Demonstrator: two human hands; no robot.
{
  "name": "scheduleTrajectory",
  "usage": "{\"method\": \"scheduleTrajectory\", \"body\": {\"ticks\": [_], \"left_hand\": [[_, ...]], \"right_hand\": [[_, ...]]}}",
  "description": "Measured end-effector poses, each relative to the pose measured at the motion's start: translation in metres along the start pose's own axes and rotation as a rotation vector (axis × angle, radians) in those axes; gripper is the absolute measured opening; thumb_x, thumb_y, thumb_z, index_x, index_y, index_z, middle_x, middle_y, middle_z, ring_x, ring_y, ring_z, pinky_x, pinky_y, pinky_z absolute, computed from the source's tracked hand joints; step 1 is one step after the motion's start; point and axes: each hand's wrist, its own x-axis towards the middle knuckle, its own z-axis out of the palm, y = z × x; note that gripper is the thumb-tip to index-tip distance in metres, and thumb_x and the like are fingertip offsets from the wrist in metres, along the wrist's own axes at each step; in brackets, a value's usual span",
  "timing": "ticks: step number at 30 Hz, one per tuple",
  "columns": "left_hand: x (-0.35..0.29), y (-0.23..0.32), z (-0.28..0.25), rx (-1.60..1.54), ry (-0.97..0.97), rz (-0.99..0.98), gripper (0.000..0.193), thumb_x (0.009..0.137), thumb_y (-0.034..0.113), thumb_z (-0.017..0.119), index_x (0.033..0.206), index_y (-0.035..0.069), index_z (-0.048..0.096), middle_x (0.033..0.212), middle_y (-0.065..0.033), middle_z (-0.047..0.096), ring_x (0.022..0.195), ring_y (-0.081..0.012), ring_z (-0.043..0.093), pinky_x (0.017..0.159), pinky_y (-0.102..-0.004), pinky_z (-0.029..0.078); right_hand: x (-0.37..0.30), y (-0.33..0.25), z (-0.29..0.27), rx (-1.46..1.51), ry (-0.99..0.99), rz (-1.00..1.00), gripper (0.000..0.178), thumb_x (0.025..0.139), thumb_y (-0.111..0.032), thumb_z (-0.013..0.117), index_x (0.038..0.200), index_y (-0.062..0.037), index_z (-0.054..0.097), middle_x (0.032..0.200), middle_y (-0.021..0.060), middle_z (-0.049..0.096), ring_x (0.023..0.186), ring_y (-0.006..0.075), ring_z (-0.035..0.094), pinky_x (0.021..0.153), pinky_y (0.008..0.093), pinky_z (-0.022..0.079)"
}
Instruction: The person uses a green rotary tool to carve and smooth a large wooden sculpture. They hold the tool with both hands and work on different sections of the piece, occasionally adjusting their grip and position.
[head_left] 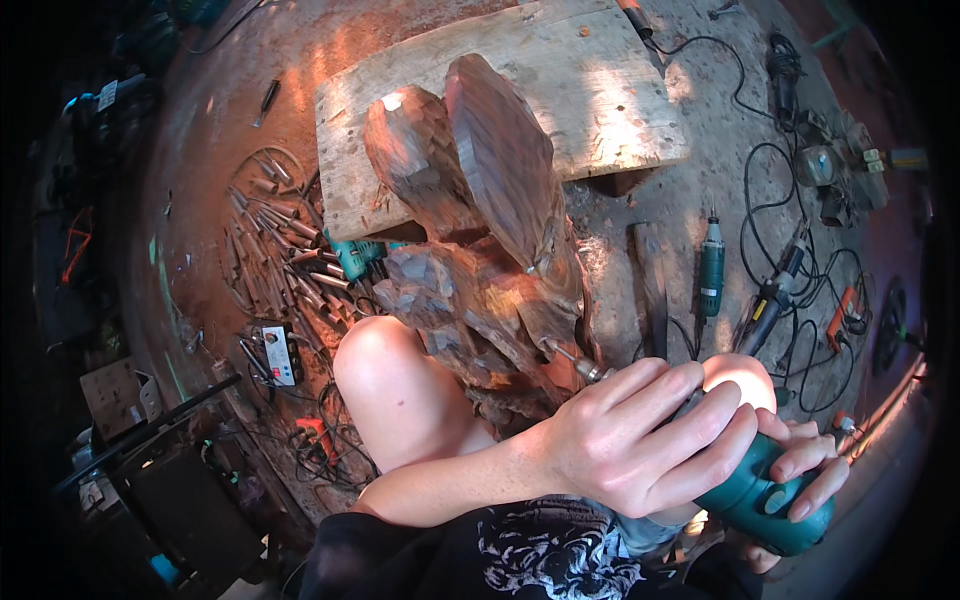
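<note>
A teal die grinder (pixel 765 495) is held in both my hands at the lower right. My left hand (pixel 650 430) wraps round its front end, fingers closed. My right hand (pixel 812 468) grips the rear body, partly hidden behind the tool. From the grinder's nose a metal bit (pixel 565 352) points up and left at a reddish-brown wood carving (pixel 470 290); whether it touches cannot be told. The carving has rough, faceted sides and rises into a rounded lobe and a tall, flat oval with visible grain. My bare knee (pixel 395 385) is against its left side.
A worn wooden board (pixel 590 100) lies behind the carving. Many chisels (pixel 275 230) are heaped left, near a teal power tool (pixel 350 256) and a white control box (pixel 281 355). At right lie a wooden club (pixel 650 285), another teal grinder (pixel 711 268) and tangled black cords (pixel 755 190).
</note>
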Motion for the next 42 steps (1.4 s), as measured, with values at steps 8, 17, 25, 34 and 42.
{"method": "scheduleTrajectory", "body": {"ticks": [8,17,25,34,42], "left_hand": [[0.000,-0.002,-0.004,-0.008,-0.012,-0.010,0.030,0.079,0.007,0.078,0.109,0.004,0.078,0.102,-0.0100,0.075,0.080,-0.0213,0.070,0.059,-0.0277,0.059],[-0.002,0.000,-0.006,-0.046,-0.037,0.001,0.030,0.079,0.010,0.079,0.109,0.004,0.077,0.103,-0.0104,0.075,0.081,-0.0224,0.071,0.063,-0.0291,0.060],[-0.004,0.005,-0.005,-0.016,-0.056,0.019,0.033,0.078,0.012,0.079,0.110,0.005,0.078,0.104,-0.0089,0.076,0.085,-0.0223,0.073,0.066,-0.0293,0.060],[-0.002,-0.001,-0.004,0.011,-0.083,0.007,0.036,0.076,0.010,0.078,0.112,0.004,0.078,0.103,-0.0100,0.075,0.082,-0.0219,0.071,0.063,-0.0296,0.060],[0.000,-0.002,-0.003,0.013,-0.095,-0.002,0.037,0.075,0.010,0.077,0.112,0.002,0.078,0.101,-0.0108,0.076,0.081,-0.0226,0.071,0.061,-0.0296,0.059]], "right_hand": [[0.007,0.003,-0.004,-0.013,-0.056,-0.014,0.062,0.073,-0.032,0.097,0.116,-0.0150,0.056,0.121,0.0150,0.064,0.134,0.0595,0.060,0.112,0.0468,0.048],[-0.006,-0.016,-0.004,-0.064,-0.116,0.061,0.063,0.077,-0.031,0.095,0.121,-0.0125,0.056,0.126,0.0252,0.065,0.132,0.0607,0.060,0.114,0.0647,0.046],[-0.020,-0.003,-0.002,-0.073,0.024,-0.006,0.062,0.070,-0.036,0.099,0.112,-0.0174,0.057,0.118,0.0116,0.065,0.129,0.0547,0.066,0.111,0.0442,0.048],[-0.012,-0.014,0.009,-0.217,0.147,0.171,0.064,0.071,-0.044,0.099,0.111,-0.0199,0.055,0.114,0.0082,0.064,0.128,0.0463,0.067,0.105,0.0421,0.046],[-0.009,0.011,-0.017,0.011,-0.068,0.045,0.063,0.072,-0.043,0.099,0.111,-0.0207,0.055,0.115,0.0079,0.064,0.127,0.0458,0.068,0.104,0.0421,0.043]]}}
